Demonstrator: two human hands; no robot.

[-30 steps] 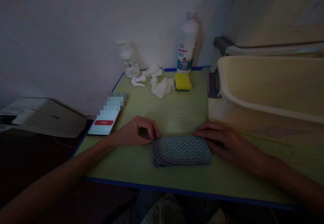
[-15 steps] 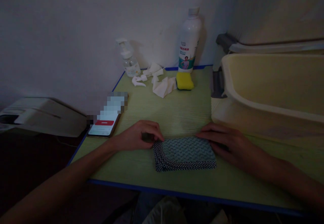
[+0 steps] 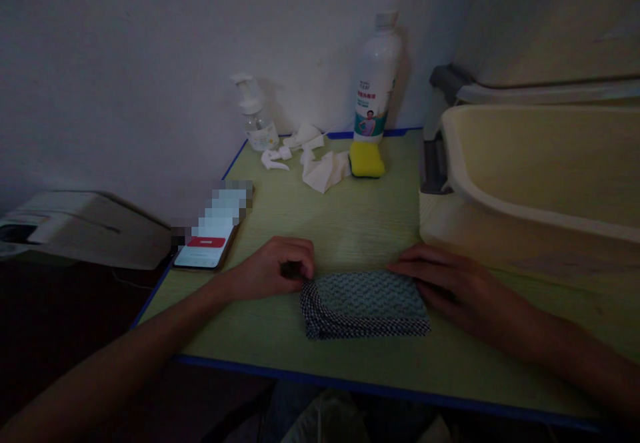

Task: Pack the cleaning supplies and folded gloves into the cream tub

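Observation:
A folded cloth [image 3: 367, 296], blue-green and textured with a black-and-white checked border, lies on the table before me. At its far left corner, my left hand [image 3: 280, 266] pinches the checked edge between curled fingers and thumb. My right hand [image 3: 455, 286] rests against the far right corner, fingers stretched along the top edge and the thumb apart at the side. Several layers show along the cloth's near edge.
A phone [image 3: 213, 229] lies left on the green table [image 3: 280, 336]. Behind stand a pump bottle [image 3: 260, 123] and a white bottle [image 3: 375, 83], near a white nozzle [image 3: 275, 158], crumpled tissues [image 3: 325, 171] and a yellow sponge [image 3: 367, 160]. A cream bin [image 3: 520, 209] occupies the right.
My left hand's fingers have drawn slightly left, and the cloth's left edge has shifted with them. Its near border shows more layers. My right hand has hardly moved.

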